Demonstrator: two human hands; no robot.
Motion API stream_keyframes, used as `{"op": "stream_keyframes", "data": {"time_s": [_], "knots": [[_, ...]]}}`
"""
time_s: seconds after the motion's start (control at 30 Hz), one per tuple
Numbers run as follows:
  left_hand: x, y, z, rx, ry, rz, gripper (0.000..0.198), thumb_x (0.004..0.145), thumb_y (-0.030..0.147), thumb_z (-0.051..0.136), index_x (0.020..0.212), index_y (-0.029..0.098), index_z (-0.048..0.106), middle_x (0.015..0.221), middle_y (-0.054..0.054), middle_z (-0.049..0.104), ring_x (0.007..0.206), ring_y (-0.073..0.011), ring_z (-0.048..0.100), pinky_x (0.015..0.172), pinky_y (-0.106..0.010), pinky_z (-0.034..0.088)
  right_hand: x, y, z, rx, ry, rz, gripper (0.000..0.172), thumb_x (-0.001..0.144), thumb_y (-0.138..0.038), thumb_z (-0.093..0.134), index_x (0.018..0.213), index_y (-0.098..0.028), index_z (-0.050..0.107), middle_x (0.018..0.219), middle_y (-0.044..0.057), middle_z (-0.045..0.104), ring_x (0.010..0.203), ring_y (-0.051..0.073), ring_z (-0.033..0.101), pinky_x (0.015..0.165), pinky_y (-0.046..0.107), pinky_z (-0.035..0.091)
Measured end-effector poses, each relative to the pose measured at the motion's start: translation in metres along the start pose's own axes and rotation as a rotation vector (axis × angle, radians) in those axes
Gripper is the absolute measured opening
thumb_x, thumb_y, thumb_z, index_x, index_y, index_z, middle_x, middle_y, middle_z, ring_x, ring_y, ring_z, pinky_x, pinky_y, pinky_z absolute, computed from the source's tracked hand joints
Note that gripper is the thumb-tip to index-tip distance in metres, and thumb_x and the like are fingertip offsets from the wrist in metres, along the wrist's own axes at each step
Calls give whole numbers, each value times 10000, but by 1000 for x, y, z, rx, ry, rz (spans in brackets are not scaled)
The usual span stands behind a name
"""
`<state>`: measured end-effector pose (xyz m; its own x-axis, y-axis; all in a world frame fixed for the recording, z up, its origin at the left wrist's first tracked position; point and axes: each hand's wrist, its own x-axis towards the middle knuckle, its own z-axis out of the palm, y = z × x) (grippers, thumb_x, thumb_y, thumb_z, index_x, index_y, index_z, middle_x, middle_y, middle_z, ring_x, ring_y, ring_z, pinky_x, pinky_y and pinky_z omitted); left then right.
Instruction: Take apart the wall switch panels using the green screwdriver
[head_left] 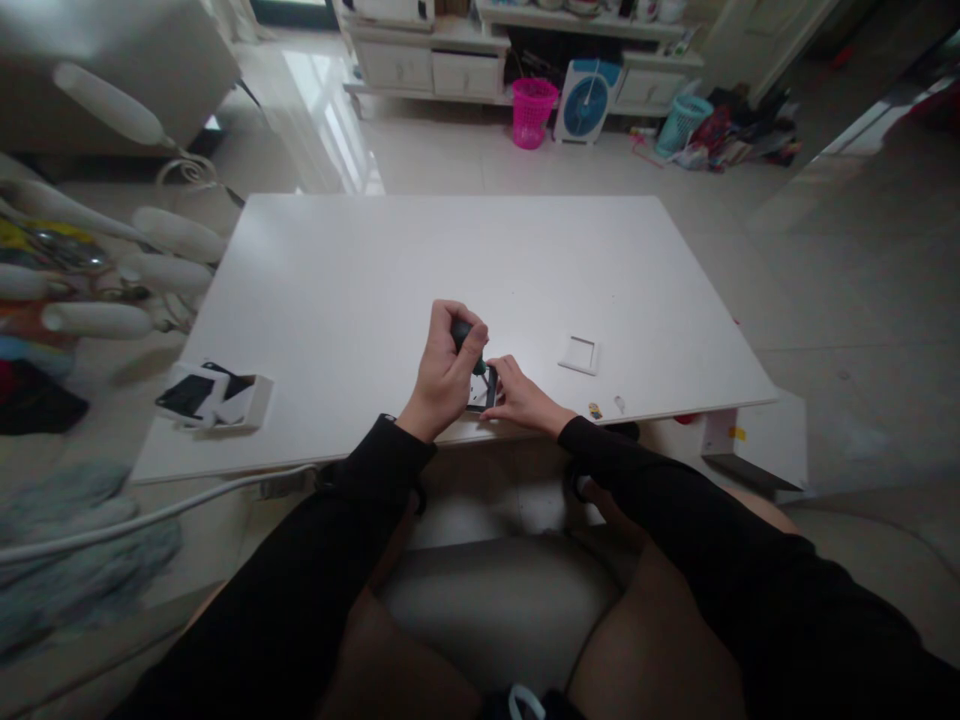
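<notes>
My left hand [444, 372] is wrapped round the dark handle of a screwdriver [460, 332], which points down at a small black-edged square piece [491, 388] near the table's front edge. On the right side of that piece, the thumb and fingers of my right hand [523, 396] grip its edge. Part of the piece is hidden behind my left hand. To the right of my hands lies a white square frame [567, 364]. Closer to the edge are a small yellow and dark item [595, 410] and a tiny pale item [619, 404], too small to name.
An open white box [259, 402] with black and white parts stands at the left of the white table [420, 250]. White lamp-like arms [180, 232] rise beyond the left edge. Across the floor are a pink basket [533, 112], a blue fan [587, 103] and a teal basket [681, 122].
</notes>
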<state>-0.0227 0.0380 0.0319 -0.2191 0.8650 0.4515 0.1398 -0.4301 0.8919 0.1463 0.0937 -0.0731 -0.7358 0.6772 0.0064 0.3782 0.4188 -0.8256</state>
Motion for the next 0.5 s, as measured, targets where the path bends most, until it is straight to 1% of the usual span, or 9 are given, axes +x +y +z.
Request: {"op": "stream_keyframes", "data": {"time_s": [0.27, 0.4, 0.5], "knots": [[1, -1, -1, 36, -46, 11, 269, 999, 500, 630, 1022, 251, 531, 923, -7, 550, 790, -145, 535, 701, -284, 517, 1, 0, -1, -28, 8, 0, 872, 645, -266, 969, 1356, -233, 466, 1251, 72, 437, 931, 187, 539, 841, 416, 618], [7, 6, -8, 87, -120, 34, 210, 914, 386, 757, 991, 228, 643, 989, -35, 573, 866, -158, 580, 732, -288, 556, 1, 4, 1, -40, 22, -8, 855, 646, -270, 967, 1340, -236, 470, 1226, 64, 445, 978, 210, 545, 877, 436, 615], [9, 14, -13, 75, -191, 16, 161, 896, 298, 755, 1029, 222, 707, 1027, -47, 625, 929, -174, 629, 797, -323, 592, 0, 6, 1, -39, 17, -8, 850, 665, -290, 956, 1355, -237, 462, 1220, 63, 445, 978, 213, 548, 852, 429, 620]]}}
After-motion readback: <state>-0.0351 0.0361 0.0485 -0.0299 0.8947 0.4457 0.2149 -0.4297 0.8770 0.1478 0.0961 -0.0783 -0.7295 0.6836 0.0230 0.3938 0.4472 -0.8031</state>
